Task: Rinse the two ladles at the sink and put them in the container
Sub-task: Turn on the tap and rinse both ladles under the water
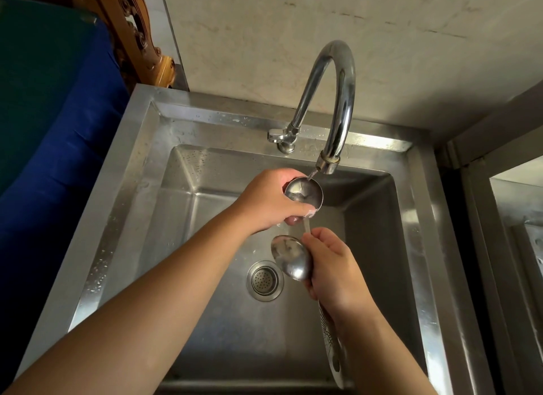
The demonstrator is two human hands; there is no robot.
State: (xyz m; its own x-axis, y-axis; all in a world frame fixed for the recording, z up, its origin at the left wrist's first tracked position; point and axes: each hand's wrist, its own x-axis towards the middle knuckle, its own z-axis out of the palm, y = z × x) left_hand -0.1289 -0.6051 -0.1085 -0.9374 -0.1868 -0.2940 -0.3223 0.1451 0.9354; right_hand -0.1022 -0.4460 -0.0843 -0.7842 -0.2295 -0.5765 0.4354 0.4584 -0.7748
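Observation:
Two steel ladles are held over the steel sink [123,206]. The first ladle [304,193] has its bowl right under the spout of the curved tap [338,100], and a thin stream of water runs into it. My left hand [270,202] is wrapped around that bowl from the left, thumb on its rim. The second ladle [291,258] hangs lower, bowl turned towards me. My right hand [332,268] grips the handles of both; one patterned handle sticks out below my wrist. No container is in view.
A round drain strainer [265,280] sits in the sink floor below the ladles. The tap's lever [274,136] is at its base on the back rim. A blue cloth [58,130] covers something left of the sink; a steel counter [517,218] stands to the right.

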